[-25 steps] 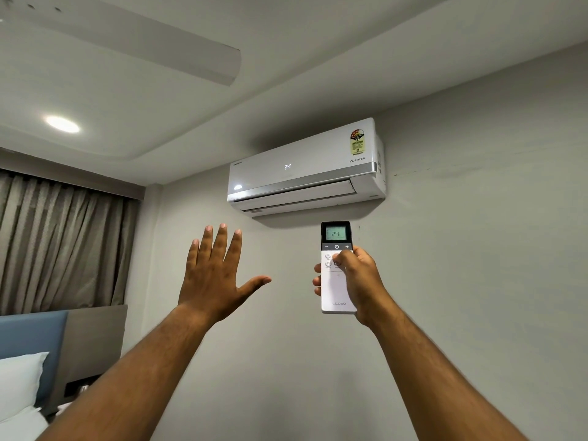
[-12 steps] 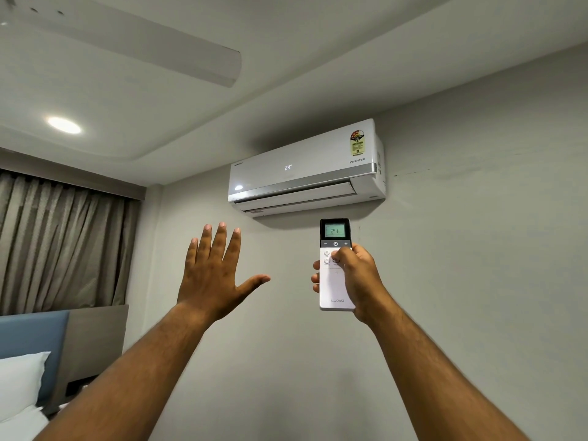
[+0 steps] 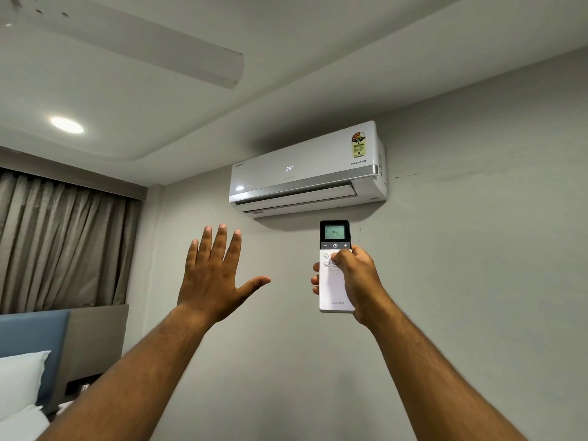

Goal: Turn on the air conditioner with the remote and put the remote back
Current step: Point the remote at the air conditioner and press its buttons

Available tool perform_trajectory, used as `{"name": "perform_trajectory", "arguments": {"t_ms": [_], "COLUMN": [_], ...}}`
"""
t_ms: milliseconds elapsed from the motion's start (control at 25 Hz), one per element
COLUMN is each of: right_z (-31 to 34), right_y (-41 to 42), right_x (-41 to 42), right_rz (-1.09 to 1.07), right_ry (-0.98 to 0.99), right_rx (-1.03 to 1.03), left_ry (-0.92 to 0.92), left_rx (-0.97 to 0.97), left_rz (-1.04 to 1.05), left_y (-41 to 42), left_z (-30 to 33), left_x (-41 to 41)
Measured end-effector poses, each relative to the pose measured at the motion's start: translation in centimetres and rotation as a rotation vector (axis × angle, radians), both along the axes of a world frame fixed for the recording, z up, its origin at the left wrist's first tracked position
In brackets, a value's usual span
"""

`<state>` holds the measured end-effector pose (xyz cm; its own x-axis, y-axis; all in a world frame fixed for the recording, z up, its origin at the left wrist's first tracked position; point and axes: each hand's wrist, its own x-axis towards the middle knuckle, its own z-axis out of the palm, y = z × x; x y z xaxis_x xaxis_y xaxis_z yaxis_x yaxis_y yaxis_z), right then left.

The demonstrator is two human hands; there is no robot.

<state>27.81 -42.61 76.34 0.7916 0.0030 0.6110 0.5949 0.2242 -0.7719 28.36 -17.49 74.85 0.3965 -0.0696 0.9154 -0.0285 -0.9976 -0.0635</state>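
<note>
A white wall-mounted air conditioner (image 3: 305,168) hangs high on the grey wall; its front panel shows a lit "24" and the louver below stands slightly ajar. My right hand (image 3: 359,281) grips a white remote (image 3: 334,288) held upright just under the unit. The remote's screen reads 24, and my thumb rests on the small buttons below the power key. My left hand (image 3: 213,275) is raised to the left of the remote with fingers spread and nothing in it.
A ceiling fan blade (image 3: 152,43) and a round ceiling light (image 3: 66,125) are overhead. Grey curtains (image 3: 63,243) hang at left. A blue headboard (image 3: 31,332) and white pillow (image 3: 19,380) sit at lower left.
The remote and my right hand have risen slightly toward the unit. The left hand stays raised and spread. The display on the unit stays lit.
</note>
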Motion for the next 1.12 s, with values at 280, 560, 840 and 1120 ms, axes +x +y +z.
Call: {"name": "perform_trajectory", "arguments": {"t_ms": [280, 560, 840, 1120], "right_z": [0.09, 0.14, 0.22, 0.01], "right_y": [0.33, 0.43, 0.52, 0.65], "right_x": [0.08, -0.06, -0.21, -0.15], "right_rz": [0.005, 0.026, 0.029, 0.028], "right_ry": [-0.005, -0.016, -0.029, -0.035], "right_rx": [-0.002, -0.001, -0.003, 0.010], "left_ry": [0.001, -0.005, -0.005, 0.000], "left_rx": [-0.001, 0.002, 0.000, -0.003], "left_rz": [0.007, 0.000, -0.010, -0.010], "left_y": [0.35, 0.52, 0.55, 0.81], "left_z": [-0.08, 0.04, 0.02, -0.09], "left_x": [-0.07, -0.06, 0.13, 0.16]}}
